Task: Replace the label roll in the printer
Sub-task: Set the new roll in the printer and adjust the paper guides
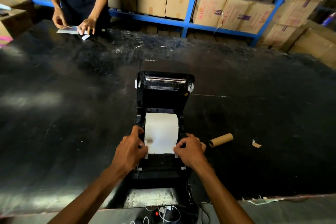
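Two hands at open printer (pixel 163 96) on black tabletop (pixel 72 114). Left hand (pixel 130 148) fingers (pixel 143 148) pinching left edge of white label roll (pixel 161 129) leader; right hand (pixel 190 149) fingers (pixel 177 149) pinching right edge. Roll seated in printer bay, just beyond fingers, paper drawn toward wearer between both hands. Lid tilted up beyond roll. Empty cardboard core (pixel 221 139) lying right of right hand, apart. Paper scrap (pixel 256 143) farther right.
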Available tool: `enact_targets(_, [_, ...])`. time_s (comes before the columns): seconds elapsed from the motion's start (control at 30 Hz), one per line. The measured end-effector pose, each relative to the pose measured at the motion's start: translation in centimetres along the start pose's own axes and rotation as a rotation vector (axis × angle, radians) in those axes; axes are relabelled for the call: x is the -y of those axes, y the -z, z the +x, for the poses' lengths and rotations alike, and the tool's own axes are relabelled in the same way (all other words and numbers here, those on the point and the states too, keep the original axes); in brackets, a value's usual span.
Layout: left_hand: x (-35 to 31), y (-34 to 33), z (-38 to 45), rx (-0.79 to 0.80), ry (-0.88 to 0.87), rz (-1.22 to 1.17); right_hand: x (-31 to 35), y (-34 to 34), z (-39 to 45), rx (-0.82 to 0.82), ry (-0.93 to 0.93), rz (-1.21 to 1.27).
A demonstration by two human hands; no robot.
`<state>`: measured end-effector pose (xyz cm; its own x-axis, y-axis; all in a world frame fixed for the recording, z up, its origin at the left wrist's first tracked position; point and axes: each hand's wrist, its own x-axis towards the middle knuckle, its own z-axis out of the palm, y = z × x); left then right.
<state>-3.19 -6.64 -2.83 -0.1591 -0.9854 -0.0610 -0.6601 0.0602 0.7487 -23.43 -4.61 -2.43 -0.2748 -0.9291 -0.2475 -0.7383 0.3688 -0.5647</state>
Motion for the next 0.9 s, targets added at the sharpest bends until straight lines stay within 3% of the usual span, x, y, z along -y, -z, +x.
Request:
enact_targets(0.3, [0.4, -0.2, 0.2, 0.013, -0.012, -0.046, -0.3, 0.8, 0.1, 0.050, 0.040, 0.021])
enact_targets(0.43, [0.4, 0.1, 0.6, 0.024, 0.033, -0.097, -1.1, 0.9, 0.1, 0.084, 0.050, 0.168])
enact_targets(0.6, [0.6, 0.5, 1.5, 0.051, 0.173, -0.302, -1.3, 1.2, 0.9, 0.167, 0.079, 0.107])
enact_targets(0.9, [1.2, 0.5, 1.6, 0.113, 0.102, -0.253, -0.7, 1.8, 1.0, 0.215, 0.108, 0.064])
